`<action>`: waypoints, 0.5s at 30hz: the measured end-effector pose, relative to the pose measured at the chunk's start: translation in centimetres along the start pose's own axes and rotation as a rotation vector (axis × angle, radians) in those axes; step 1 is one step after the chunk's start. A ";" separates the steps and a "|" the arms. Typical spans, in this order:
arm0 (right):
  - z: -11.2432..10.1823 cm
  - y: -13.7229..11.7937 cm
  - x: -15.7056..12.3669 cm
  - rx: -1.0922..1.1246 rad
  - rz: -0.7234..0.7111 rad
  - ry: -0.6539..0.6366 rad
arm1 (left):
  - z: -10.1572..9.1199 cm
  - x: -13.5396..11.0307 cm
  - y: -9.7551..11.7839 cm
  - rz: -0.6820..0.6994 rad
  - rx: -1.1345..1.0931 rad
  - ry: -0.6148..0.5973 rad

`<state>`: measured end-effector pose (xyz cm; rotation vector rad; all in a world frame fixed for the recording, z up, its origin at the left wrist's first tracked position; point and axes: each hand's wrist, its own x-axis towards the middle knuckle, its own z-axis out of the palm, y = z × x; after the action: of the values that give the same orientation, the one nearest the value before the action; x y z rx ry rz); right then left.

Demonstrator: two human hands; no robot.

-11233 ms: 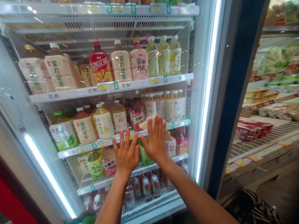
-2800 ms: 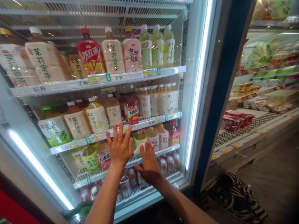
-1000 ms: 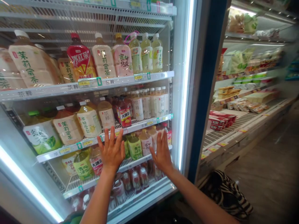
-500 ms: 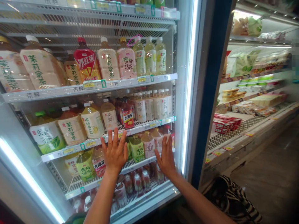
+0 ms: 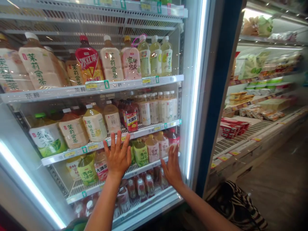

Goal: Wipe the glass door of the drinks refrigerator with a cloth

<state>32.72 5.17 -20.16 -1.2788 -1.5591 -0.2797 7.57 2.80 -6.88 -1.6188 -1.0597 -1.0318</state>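
I stand in front of a drinks fridge with a glass door (image 5: 185,48). My left hand (image 5: 117,157) lies flat on the glass with its fingers spread, holding nothing, in front of the third shelf's green-label bottle (image 5: 141,153). My right hand (image 5: 172,166) also lies flat on the glass, near the door's lit right edge (image 5: 196,96). It presses a white cloth (image 5: 175,146) to the pane; only a sliver shows past the fingertips. Behind it stand small tea bottles (image 5: 163,145).
Large tea bottles (image 5: 38,65) fill the upper shelves, small white-capped bottles (image 5: 158,107) the middle one. A dark blue door post (image 5: 216,106) stands right of the glass. Further right are open chilled shelves (image 5: 255,128) with packets. A striped bag (image 5: 240,208) lies on the floor.
My right hand with the cloth has slid from the middle of the glass down and across to its lower right edge. The left hand has stayed flat in much the same spot.
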 end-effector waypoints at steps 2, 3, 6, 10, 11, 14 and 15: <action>1.0 -0.2 -2.2 0.009 -0.014 -0.039 | 0.0 0.0 0.0 -0.004 0.007 -0.002; 1.2 0.0 -1.8 0.016 -0.011 -0.025 | 0.0 0.0 0.0 -0.002 0.011 -0.003; 0.3 1.3 4.3 0.050 0.029 0.127 | 0.0 0.0 0.0 0.002 0.019 -0.005; -1.1 1.8 9.5 0.081 0.067 0.233 | 0.0 -0.1 0.0 -0.005 0.011 -0.005; -1.0 1.3 8.4 0.087 0.081 0.210 | 0.0 -0.1 0.0 -0.009 0.006 -0.005; 0.1 -0.9 1.7 0.085 0.073 0.051 | 0.0 -0.1 0.0 -0.015 -0.005 -0.004; 0.5 -1.6 -0.2 0.075 0.035 -0.004 | 0.0 -0.1 0.1 -0.014 -0.006 -0.003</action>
<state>31.08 4.77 -19.84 -1.2474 -1.5350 -0.1945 7.59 2.81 -7.02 -1.6208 -1.0721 -1.0431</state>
